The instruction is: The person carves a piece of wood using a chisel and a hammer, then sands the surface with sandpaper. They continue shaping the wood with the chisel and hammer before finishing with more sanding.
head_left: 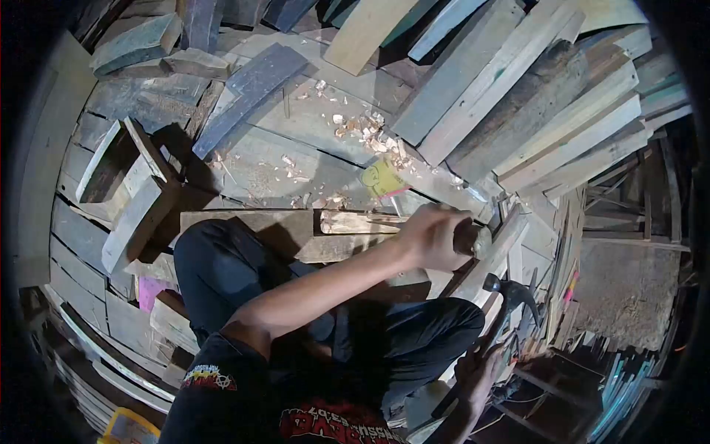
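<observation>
My left hand (438, 237) is closed around a short, blunt-ended piece of wood (473, 241), reaching across my lap. Its fingers hide much of that piece. At the lower right, my right hand (477, 374) grips the handle of a claw hammer (514, 296), whose dark metal head points up and away from me. Below my left forearm and beside my knees lies a wooden board (288, 231) with a pale, freshly cut hollow (359, 222). Narrow wood strips (510, 233) stand just right of my left hand.
Wood shavings (370, 137) and a yellow scrap (381, 179) lie on the plank floor (274, 163). Stacked boards (510, 81) fill the upper right. A wooden frame-like assembly (133, 192) stands at left. Thin bluish strips (621, 392) lie at lower right.
</observation>
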Available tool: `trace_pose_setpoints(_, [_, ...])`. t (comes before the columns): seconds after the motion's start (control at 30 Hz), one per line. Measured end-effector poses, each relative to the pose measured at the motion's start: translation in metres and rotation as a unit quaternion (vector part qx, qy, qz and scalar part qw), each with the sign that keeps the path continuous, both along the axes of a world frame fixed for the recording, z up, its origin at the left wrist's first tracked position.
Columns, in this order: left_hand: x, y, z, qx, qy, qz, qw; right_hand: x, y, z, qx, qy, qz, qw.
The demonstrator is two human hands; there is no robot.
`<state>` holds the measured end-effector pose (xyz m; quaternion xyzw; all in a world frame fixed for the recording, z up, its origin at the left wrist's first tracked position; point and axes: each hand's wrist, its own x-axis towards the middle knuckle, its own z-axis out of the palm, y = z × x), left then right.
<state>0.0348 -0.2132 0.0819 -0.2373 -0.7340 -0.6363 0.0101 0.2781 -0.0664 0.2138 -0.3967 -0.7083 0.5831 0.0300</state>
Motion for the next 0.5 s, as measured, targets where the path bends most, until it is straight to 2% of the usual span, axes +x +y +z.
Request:
trace_pose_setpoints(0.07, [-0.007, -0.007, -0.009, 0.0, -0.041, -0.047, 0.998, -0.004, -0.005, -0.001, 0.024, -0.019, -0.01, 0.999])
trace_pose_setpoints(0.1, [-0.008, -0.009, -0.012, 0.036, -0.036, -0.024, 0.998, 0.001, 0.004, -0.005, -0.011, -0.015, 0.007, 1.0])
trace_pose_setpoints(0.17, [-0.013, -0.005, -0.028, 0.044, 0.014, 0.005, 0.999, 0.005, -0.002, -0.024, 0.16, 0.004, 0.038, 0.986])
trace_pose_setpoints(0.23, [-0.014, -0.003, -0.034, 0.046, 0.076, 0.056, 0.994, 0.001, 0.006, -0.01, 0.002, -0.018, 0.032, 0.999])
trace_pose_setpoints(0.33, [-0.016, -0.01, -0.032, 0.05, 0.028, 0.013, 0.998, -0.004, 0.0, -0.018, 0.053, 0.017, 0.014, 0.998])
trace_pose_setpoints(0.37, [-0.017, -0.012, -0.026, 0.056, 0.034, 0.012, 0.998, -0.012, -0.008, -0.006, 0.018, 0.002, 0.055, 0.998])
trace_pose_setpoints(0.47, [-0.014, -0.012, -0.029, 0.044, 0.031, -0.009, 0.998, -0.02, -0.013, 0.002, 0.042, 0.01, -0.009, 0.999])
trace_pose_setpoints(0.5, [-0.009, -0.013, -0.03, 0.057, 0.072, 0.028, 0.995, -0.015, 0.004, -0.002, 0.076, 0.032, -0.011, 0.997])
